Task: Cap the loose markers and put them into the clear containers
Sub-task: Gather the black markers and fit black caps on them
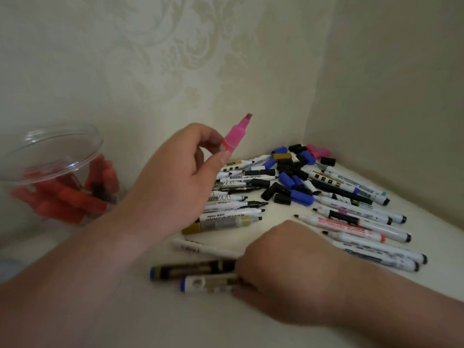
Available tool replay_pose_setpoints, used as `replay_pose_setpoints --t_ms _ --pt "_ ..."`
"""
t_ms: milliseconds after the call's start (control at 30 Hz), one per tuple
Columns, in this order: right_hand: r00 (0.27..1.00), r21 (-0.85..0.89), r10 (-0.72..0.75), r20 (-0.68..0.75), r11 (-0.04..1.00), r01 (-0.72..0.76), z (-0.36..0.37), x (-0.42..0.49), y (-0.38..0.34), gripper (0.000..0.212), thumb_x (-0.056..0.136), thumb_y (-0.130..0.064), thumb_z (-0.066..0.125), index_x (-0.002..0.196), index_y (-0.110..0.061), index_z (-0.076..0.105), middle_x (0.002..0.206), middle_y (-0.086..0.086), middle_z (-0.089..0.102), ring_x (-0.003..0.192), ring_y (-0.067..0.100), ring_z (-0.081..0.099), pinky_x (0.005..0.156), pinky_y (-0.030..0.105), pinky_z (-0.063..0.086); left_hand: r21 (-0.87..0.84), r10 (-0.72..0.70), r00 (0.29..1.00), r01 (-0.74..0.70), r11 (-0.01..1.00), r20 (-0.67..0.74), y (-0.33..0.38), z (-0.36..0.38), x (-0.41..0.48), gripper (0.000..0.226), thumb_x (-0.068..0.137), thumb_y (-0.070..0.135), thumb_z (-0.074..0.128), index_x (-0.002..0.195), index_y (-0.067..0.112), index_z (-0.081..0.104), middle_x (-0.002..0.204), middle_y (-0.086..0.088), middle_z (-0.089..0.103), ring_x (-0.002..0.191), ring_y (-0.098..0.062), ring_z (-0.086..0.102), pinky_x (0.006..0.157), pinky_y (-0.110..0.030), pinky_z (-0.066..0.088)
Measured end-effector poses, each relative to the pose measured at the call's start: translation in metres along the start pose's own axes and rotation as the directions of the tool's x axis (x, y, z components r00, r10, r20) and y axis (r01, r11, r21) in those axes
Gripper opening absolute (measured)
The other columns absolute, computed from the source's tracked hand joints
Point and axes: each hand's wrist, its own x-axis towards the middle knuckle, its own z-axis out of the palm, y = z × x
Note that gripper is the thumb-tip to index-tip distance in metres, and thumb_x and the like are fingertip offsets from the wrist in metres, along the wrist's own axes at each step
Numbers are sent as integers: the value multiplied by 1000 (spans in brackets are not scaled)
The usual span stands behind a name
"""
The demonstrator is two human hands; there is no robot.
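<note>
The pink marker (236, 138) is held up above the tabletop (175, 322), tip bare, pinched by the left hand (175, 172); capping is the step in hand. The next move likely calls for a pink cap (317, 151) from the far pile. The right hand (283, 267) lies over two dark markers (200, 275), and I cannot tell whether its hidden fingers grip them. The clear container (50, 159) waits at left

the pink marker (236, 139) is half hidden behind our left hand (175, 172), two dark markers (190, 269) partly under our right hand (288, 270); the clear container (95, 153) looks blurred.
</note>
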Motion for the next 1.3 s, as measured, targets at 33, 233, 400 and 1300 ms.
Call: replay_pose_setpoints --t_ms 33,233,400,1300 --pt "998 -25 43 -40 999 -44 1 0 8 40 103 -52 37 99 -23 64 81 -1 61 71 26 57 67 33 48 -16 8 1000 -8 1000 -10 1 5 3 8 98 33 60 96 39 55 69 -1 61 62 -25 55 55 -33 45" --pt "958 -60 210 -194 972 -225 10 16 33 41 98 -61 42 85 -25 56 73 -3 50 73 23 54 65 31 46 -181 -21 993 -1 984 -115 4 50 23 14 101 30 56 115 32 59 88 14 61 67 -22 60 62 -26 51" --pt "942 -13 152 -300 986 -163 19 18 42 42 94 -66 45 110 -34 68 93 -7 68 84 17 64 68 33 52 -279 -29 980 -28 960 -197 9 88 23 14 101 28 58 115 30 60 97 7 62 69 -10 55 67 -18 44" --pt "686 46 719 -114 694 -719 -36 24 238 28 95 -25 66 123 -23 68 116 0 67 101 22 61 80 30 45 -320 -5 999 15 947 32 -12 116 16 20 103 28 50 117 41 45 92 17 59 86 0 58 69 -12 44"
